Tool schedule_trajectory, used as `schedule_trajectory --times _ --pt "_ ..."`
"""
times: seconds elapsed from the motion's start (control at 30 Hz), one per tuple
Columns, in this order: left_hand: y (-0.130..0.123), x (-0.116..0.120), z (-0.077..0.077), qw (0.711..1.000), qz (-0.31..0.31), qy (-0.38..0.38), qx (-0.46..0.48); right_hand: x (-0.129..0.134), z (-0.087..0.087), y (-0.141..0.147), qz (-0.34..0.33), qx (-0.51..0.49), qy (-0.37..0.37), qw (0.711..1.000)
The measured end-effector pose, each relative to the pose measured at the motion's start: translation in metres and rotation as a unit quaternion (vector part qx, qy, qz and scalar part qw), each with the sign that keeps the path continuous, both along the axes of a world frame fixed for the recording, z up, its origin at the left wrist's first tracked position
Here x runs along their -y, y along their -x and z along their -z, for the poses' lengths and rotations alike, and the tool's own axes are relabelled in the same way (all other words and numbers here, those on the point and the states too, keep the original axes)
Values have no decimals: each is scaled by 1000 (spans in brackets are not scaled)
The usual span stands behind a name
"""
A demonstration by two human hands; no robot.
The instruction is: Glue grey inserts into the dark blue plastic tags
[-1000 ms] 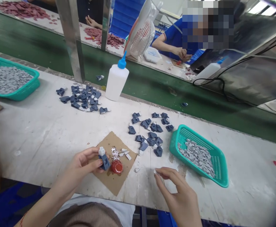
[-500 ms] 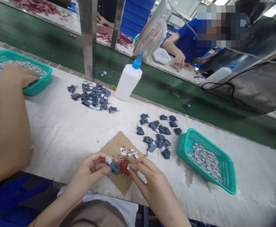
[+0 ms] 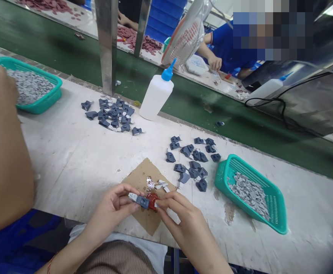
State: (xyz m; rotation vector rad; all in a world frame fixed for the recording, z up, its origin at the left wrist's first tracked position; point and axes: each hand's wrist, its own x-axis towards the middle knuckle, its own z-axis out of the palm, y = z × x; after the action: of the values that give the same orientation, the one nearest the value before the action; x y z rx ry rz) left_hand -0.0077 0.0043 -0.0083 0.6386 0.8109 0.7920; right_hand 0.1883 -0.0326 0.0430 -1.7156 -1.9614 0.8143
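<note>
Between its thumb and fingers, my left hand (image 3: pixel 116 205) holds a dark blue-grey piece (image 3: pixel 142 202) with a light grey part at its left end. My right hand (image 3: pixel 180 213) pinches a small light grey piece (image 3: pixel 156 204) beside a round red thing (image 3: pixel 152 198). Both hands are over a brown cardboard square (image 3: pixel 148 224), their fingertips a short gap apart. Several light grey pieces (image 3: pixel 161 184) and a shiny wet patch (image 3: pixel 149 182) lie on the cardboard. The red thing is partly hidden by the held pieces.
Dark pieces lie in two groups, back left (image 3: pixel 113 114) and right of centre (image 3: pixel 193 156). A white bottle (image 3: pixel 156 97) stands behind. Green baskets of grey pieces sit right (image 3: pixel 279 213) and left (image 3: pixel 56 93). A co-worker's arm (image 3: pixel 6 152) reaches in at left; another person works across the belt.
The dark piece in my left hand has turned more level and moved slightly right. The co-worker's hand at left has drawn back across the left basket, showing more grey pieces.
</note>
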Motion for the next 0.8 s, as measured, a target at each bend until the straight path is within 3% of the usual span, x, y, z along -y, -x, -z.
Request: schedule_trajectory --times 0.2,0.33,0.8 --pt "-7 3 -4 1000 0 -14 6 -3 -15 1 69 -92 -16 993" --pt "-11 4 -8 1000 4 -24 4 -6 -24 10 78 -154 -13 985" --pt "-15 9 -12 999 -10 -45 23 -3 -22 15 70 -166 20 983"
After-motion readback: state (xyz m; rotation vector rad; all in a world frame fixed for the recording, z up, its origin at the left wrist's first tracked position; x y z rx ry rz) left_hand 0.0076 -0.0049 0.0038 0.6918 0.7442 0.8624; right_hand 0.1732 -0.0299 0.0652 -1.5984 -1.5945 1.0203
